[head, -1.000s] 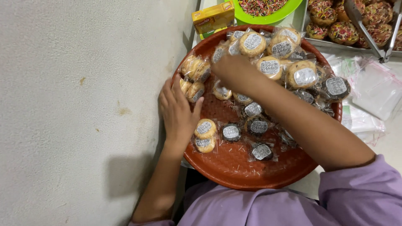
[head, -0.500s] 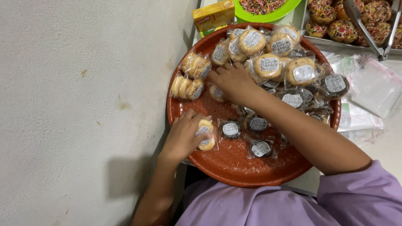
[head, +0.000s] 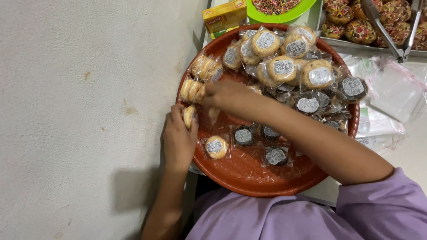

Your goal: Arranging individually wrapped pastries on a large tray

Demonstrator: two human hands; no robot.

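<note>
left hand (head: 178,138) now at tray (head: 249,178) rim, cookie packet (head: 190,116) half-hidden

The round tray (head: 249,178) looks like reddish-brown plastic, with a fine woven-mesh texture and a dull sheen. On it, the cookie packets (head: 284,71) are wrapped in clear, glossy, crinkled film, each with a matt paper-like round label. The packet (head: 190,116) in the left hand (head: 178,140) has the same shiny wrap. Beyond the tray's far rim, the box (head: 224,18) is smooth yellow card and the bowl (head: 278,13) glossy green plastic. Right of the tray lie the bags (head: 393,91), thin and translucent. The tongs (head: 391,31) are bright metal. The wall (head: 80,111) left of the tray is rough and matt.
</note>
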